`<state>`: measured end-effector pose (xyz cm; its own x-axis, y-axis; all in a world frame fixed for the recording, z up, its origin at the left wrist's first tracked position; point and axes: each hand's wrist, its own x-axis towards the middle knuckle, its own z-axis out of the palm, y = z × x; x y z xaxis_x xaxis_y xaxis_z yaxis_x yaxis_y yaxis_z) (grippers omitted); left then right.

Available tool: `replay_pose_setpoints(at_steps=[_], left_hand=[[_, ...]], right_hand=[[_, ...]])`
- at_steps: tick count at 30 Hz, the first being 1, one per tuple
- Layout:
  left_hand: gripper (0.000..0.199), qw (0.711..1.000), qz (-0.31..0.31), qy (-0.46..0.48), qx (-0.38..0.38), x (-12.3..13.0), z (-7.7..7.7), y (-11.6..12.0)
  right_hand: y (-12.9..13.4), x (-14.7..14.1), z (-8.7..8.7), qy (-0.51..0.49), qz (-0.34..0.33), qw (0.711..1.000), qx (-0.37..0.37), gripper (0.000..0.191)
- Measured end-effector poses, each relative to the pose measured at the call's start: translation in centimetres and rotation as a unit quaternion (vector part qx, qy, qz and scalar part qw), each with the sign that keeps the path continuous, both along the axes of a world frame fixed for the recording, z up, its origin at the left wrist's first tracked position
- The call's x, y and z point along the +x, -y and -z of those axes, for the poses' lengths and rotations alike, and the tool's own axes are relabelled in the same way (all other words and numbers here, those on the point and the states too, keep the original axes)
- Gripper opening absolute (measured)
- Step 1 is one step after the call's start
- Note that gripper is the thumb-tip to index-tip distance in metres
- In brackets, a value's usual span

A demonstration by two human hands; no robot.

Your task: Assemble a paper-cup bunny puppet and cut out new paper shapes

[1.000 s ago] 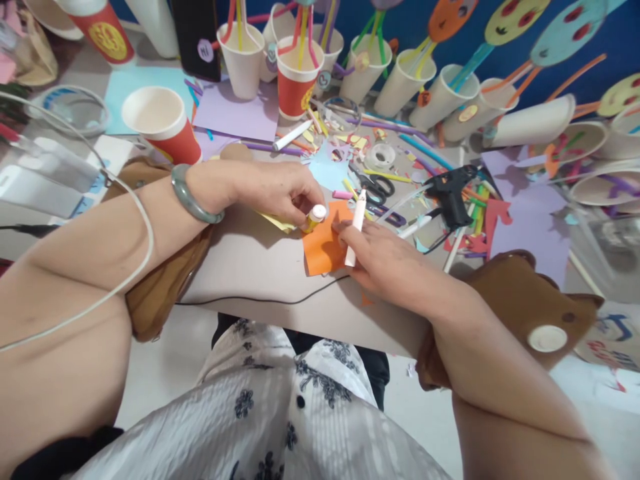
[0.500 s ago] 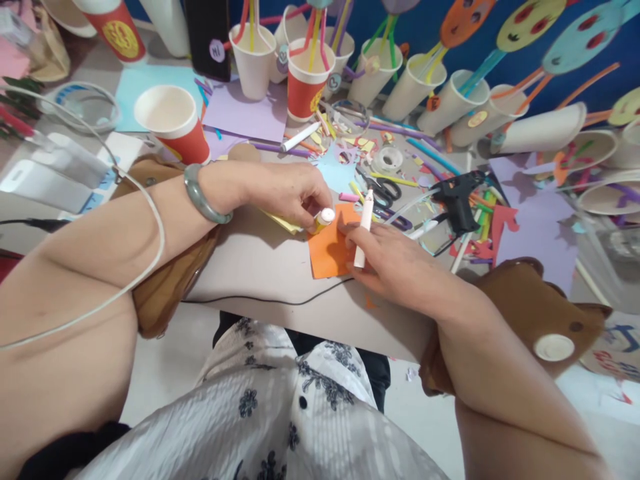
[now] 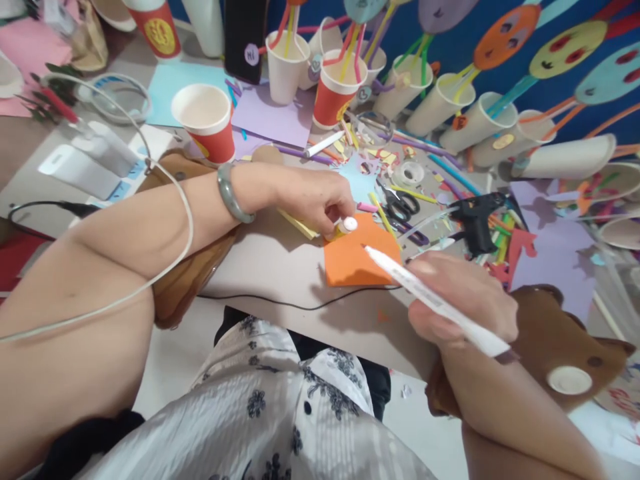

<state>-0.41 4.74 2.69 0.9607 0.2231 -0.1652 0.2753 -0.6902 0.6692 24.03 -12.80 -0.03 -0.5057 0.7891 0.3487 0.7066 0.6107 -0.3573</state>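
Note:
My left hand [image 3: 317, 197] pinches a small yellow cylinder with a white round top [image 3: 349, 225] at the upper edge of an orange sheet of paper [image 3: 350, 263]. What kind of thing it is, I cannot make out. In my right hand [image 3: 465, 290] is a white marker [image 3: 433, 300], its bared tip pointing left over the orange paper. Whether that tip touches the sheet does not show clearly. Folded yellow paper [image 3: 300, 225] lies under my left wrist. Black-handled scissors [image 3: 403, 203] rest just behind the orange sheet.
A black glue gun [image 3: 475, 220] lies to the right among straws and scraps. Paper cups with straw figures, such as a red cup [image 3: 330, 100], line the back. Another red cup [image 3: 215, 137] stands at left. A white cable [image 3: 187, 220] crosses my left arm.
My right hand has swung the marker from upright to a slant, its tip now toward the orange paper. My left hand still holds the small cylinder. The view has shifted slightly.

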Motion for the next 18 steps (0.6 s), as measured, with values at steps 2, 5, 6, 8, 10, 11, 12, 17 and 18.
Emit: replay_pose_setpoints(at_steps=[2,5,6,8,10,11,12,17,18], left_hand=[[0.017,1.0,0.0,-0.003,0.001,0.0,-0.1,0.1],[0.014,1.0,0.001,0.002,0.015,0.0,-0.2,0.1],[0.014,1.0,0.002,0.004,0.017,0.0,-0.2,0.1],[0.013,1.0,0.005,0.005,0.018,0.0,-0.2,0.1],[0.013,1.0,0.007,0.005,0.018,0.0,-0.1,0.0],[0.013,1.0,0.007,0.005,0.018,0.1,0.0,0.0],[0.014,1.0,0.007,0.006,0.019,0.1,0.1,0.0],[0.012,1.0,0.006,0.009,0.014,0.1,0.3,-0.1],[0.012,1.0,0.004,0.011,0.011,0.1,0.3,-0.1]], right_hand=[[-0.5,-1.0,-0.4,-0.054,-0.073,0.992,0.088,0.035],[-1.2,-2.7,-0.3,-0.096,-0.138,0.975,0.145,0.028],[-1.4,-3.1,0.0,-0.09,-0.143,0.976,0.134,0.024],[-1.6,-3.4,0.7,-0.059,-0.15,0.982,0.094,0.014],[-1.8,-3.2,1.5,-0.017,-0.154,0.987,0.049,0.009],[-1.8,-3.1,1.7,0.002,-0.154,0.988,0.034,0.01],[-1.9,-2.9,1.9,0.019,-0.15,0.988,0.024,0.011],[-2.0,-2.9,1.7,0.064,-0.122,0.99,0.041,0.018],[-2.0,-3.0,1.7,0.074,-0.118,0.99,0.037,0.019]])
